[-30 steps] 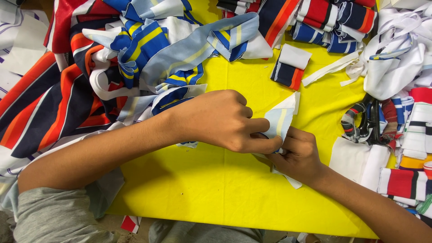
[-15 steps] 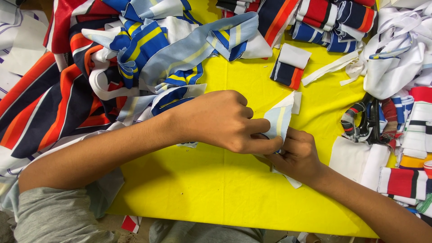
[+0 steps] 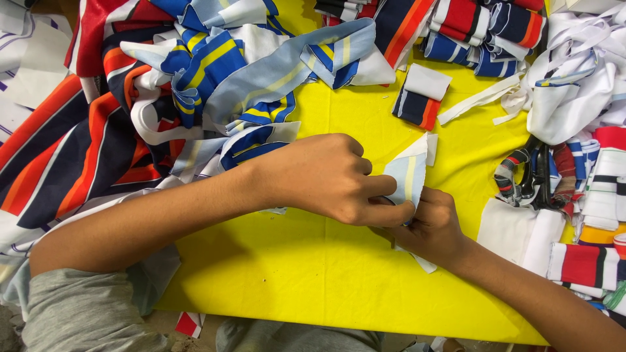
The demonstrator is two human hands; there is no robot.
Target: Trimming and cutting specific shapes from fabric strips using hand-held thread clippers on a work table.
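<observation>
Yellow table (image 3: pixel 313 280), seen from above, its near edge crossing the bottom of the view. A heap of striped fabric strips (image 3: pixel 195 85) in blue, navy, orange and white covers the far left corner; folded striped pieces (image 3: pixel 469 26) line the far edge, a small navy-and-white folded piece (image 3: pixel 420 94) lying apart toward the middle. Along the right edge lie white cloth (image 3: pixel 574 85), what appear to be scissors (image 3: pixel 531 179) with wrapped handles, a flat white piece (image 3: pixel 521 231), and stacked striped bands (image 3: pixel 593 261).
</observation>
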